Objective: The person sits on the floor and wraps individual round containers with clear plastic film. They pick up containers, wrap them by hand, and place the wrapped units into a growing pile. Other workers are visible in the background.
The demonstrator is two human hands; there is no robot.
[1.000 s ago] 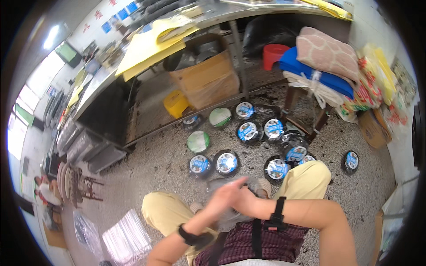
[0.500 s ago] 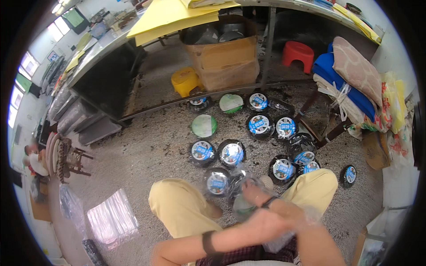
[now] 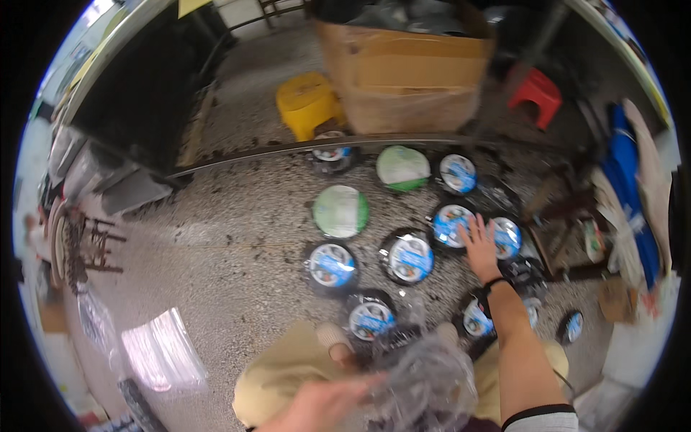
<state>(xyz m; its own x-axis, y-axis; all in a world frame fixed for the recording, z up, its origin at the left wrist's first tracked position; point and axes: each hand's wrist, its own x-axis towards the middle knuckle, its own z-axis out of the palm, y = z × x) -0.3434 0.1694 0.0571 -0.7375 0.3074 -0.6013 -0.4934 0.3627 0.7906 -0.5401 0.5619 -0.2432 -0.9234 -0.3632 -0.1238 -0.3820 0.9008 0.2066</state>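
I held the right hand (image 3: pixel 481 250) splayed over a pack (image 3: pixel 449 225); left hand (image 3: pixel 327 405) blurred, grip unclear; loose plastic (image 3: pixel 432 381) risked snagging.

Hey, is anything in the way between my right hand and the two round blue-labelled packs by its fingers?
Nothing visible is. Your right hand is spread open, overlapping the left pack and the right pack in view; I can't tell whether it touches either.
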